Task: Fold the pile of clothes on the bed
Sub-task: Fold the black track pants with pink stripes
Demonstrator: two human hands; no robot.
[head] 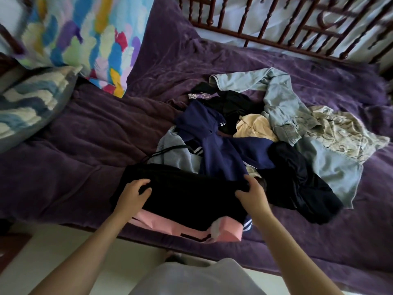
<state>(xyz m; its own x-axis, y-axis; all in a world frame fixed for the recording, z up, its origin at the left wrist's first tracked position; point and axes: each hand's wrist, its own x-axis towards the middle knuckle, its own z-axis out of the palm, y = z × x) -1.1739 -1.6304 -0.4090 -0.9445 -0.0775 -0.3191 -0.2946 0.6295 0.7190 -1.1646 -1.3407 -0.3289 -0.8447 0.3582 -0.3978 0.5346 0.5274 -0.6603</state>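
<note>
Starting at your left, the wavy blue pillow [27, 107] and the feather-print quilt [85, 39] are sitting well apart from the work, which is leaving the purple bed [85, 135] free as your folding surface.

Coming in, your left hand [133, 194] is bearing down on the black garment [180, 194], fingers curled into its far left corner. That garment is lying flat at the near edge of the bed, on top of a pink garment [170, 225] peeking out beneath it. I'm reading that as a stack you're building close to your body, where you can reach it.

Across the cloth, your right hand [252, 194] is gripping the opposite far corner, fingers curled round the fabric. With both corners held and the hands spread wide, you're keeping the edge taut and square, probably for squaring off or folding over.

Just beyond and to the right, the pile of clothes [244, 135] is waiting in a tangle: a navy hoodie [219, 150] touching the black garment, a pale denim shirt [282, 103] draped over the back, and a beige patterned cloth [344, 133] at the far right. Plenty is left to fold.
</note>
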